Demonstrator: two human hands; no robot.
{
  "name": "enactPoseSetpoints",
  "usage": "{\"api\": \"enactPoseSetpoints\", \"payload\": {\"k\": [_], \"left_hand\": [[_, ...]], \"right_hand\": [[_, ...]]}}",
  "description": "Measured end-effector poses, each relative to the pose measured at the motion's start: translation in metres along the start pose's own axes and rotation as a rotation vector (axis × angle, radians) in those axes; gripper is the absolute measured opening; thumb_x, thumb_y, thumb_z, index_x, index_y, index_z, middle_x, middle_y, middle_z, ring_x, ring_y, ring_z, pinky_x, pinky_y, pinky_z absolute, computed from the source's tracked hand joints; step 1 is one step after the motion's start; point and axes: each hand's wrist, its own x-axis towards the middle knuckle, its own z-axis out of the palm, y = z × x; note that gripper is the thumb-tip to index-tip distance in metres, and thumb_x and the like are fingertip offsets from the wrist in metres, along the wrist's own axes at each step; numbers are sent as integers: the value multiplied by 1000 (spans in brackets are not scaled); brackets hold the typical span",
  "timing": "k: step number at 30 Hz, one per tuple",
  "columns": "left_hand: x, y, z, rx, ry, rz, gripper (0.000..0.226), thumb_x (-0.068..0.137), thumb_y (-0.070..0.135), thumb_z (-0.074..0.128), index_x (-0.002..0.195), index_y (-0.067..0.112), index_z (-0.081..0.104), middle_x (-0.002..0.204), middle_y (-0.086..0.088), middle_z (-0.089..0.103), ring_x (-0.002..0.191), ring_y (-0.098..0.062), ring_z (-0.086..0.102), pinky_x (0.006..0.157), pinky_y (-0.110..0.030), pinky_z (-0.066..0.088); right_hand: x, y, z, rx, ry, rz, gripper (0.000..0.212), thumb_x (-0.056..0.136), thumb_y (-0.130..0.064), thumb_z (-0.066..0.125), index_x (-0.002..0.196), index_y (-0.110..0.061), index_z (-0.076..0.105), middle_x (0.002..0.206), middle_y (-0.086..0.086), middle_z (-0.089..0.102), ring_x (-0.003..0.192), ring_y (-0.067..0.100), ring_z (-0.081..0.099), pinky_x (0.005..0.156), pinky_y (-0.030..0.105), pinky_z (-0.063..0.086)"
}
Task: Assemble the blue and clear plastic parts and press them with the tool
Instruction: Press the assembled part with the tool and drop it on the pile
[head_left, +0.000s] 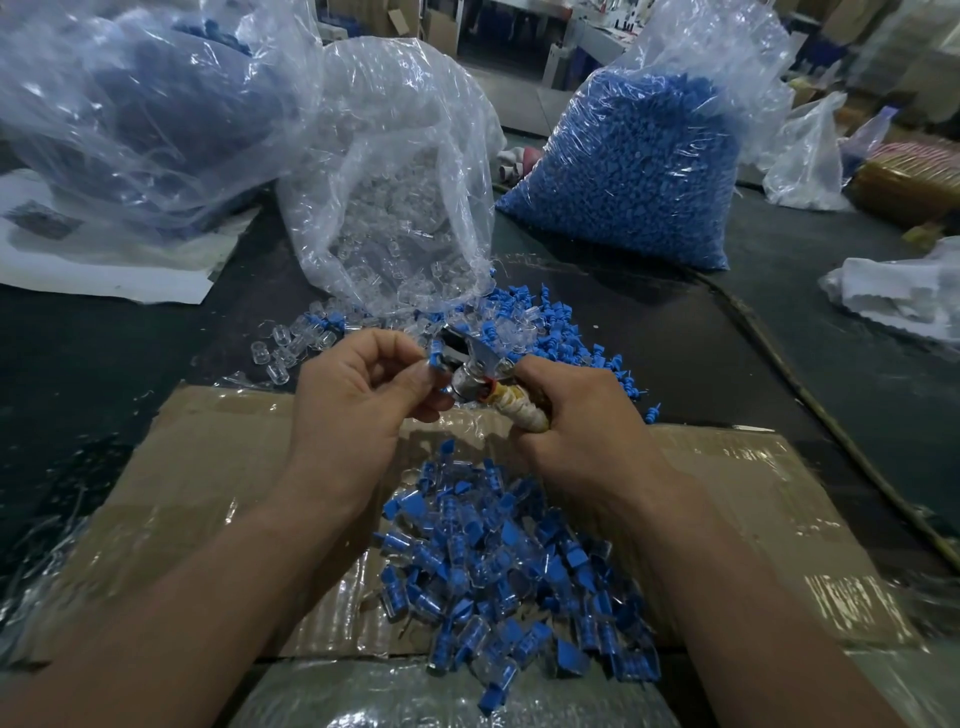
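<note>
Left hand (363, 384) pinched the blue-and-clear part (435, 353) at the tool (472, 374) head, 9 o'clock side. Right hand (582, 415) gripped the wrapped handle at 4 o'clock. Risk: if the part sat skewed, the squeeze could crack it or nip the left hand.

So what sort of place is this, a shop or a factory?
Probably a small factory's hand-assembly bench: a bulging bag of blue parts, an open bag of clear parts, and a pile of finished pieces on cardboard, with the right hand gripping a pressing tool.
</note>
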Motion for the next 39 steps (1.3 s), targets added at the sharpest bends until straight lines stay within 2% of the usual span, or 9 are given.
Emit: {"api": "enactPoseSetpoints", "payload": {"k": [9, 12, 16, 20, 24, 32, 35, 37, 39], "left_hand": [[-1, 2, -1, 15, -2, 4, 14, 80, -6, 58, 76, 8, 58, 62, 3, 68, 54, -6, 64, 52, -12, 49], [0, 0, -2, 46, 13, 5, 15, 79, -4, 59, 76, 10, 60, 64, 1, 68, 55, -8, 65, 52, -13, 50], [6, 4, -10, 9, 3, -83, 8, 72, 3, 63, 74, 11, 63, 63, -1, 69, 56, -10, 65, 51, -15, 50], [12, 12, -22, 80, -180, -204, 7, 58, 15, 65, 64, 13, 68, 57, 0, 66, 47, -7, 58, 46, -15, 48], [17, 19, -35, 182, -426, -297, 11, 58, 16, 66, 66, 17, 74, 57, 0, 66, 44, -3, 54, 43, -13, 44], [23, 19, -49, 320, -770, -331, 22, 51, 27, 73, 71, 15, 75, 70, -8, 71, 61, -14, 62, 54, -17, 49], [20, 17, -41, 316, -676, -354, 23, 56, 33, 71, 71, 15, 74, 71, -10, 70, 60, -24, 57, 55, -26, 46], [20, 10, -33, 354, -433, -275, 7, 66, 23, 70, 64, 17, 71, 65, -3, 69, 52, -13, 58, 48, -15, 45], [20, -1, -27, 470, -160, -128, 14, 77, 10, 67, 69, 21, 67, 62, 3, 66, 54, 1, 59, 49, -8, 45]], "right_hand": [[0, 1, 2, -21, 32, -18, 29, 71, -18, 62, 66, -35, 39, 62, -18, 44, 61, 1, 42, 56, 25, 31], [1, 3, -1, -23, 6, -13, 17, 67, -25, 59, 78, -32, 48, 69, -19, 46, 66, 0, 43, 61, 23, 32], [0, 15, -11, -69, -38, 36, 29, 73, -25, 69, 101, -20, 64, 85, -9, 58, 80, 13, 53, 73, 30, 44], [-1, 22, -19, -100, -131, 107, 38, 69, -27, 72, 106, -21, 64, 80, -17, 50, 79, 10, 50, 69, 29, 41], [-1, 28, -22, -84, -197, 146, 38, 68, -21, 74, 105, -24, 65, 88, -11, 60, 83, 10, 56, 75, 33, 49], [-1, 35, -22, -100, -296, 139, 41, 66, -34, 80, 103, -29, 63, 85, -17, 56, 80, 1, 52, 71, 25, 43], [-3, 36, -24, -91, -313, 139, 56, 62, -37, 82, 112, -28, 59, 88, -22, 49, 82, -2, 48, 69, 18, 38], [-4, 37, -25, -89, -335, 137, 62, 62, -39, 81, 116, -26, 56, 93, -21, 47, 86, -1, 47, 70, 16, 36], [-4, 38, -27, -65, -364, 153, 64, 62, -41, 80, 119, -27, 54, 97, -21, 46, 88, -2, 46, 69, 13, 34]]}}
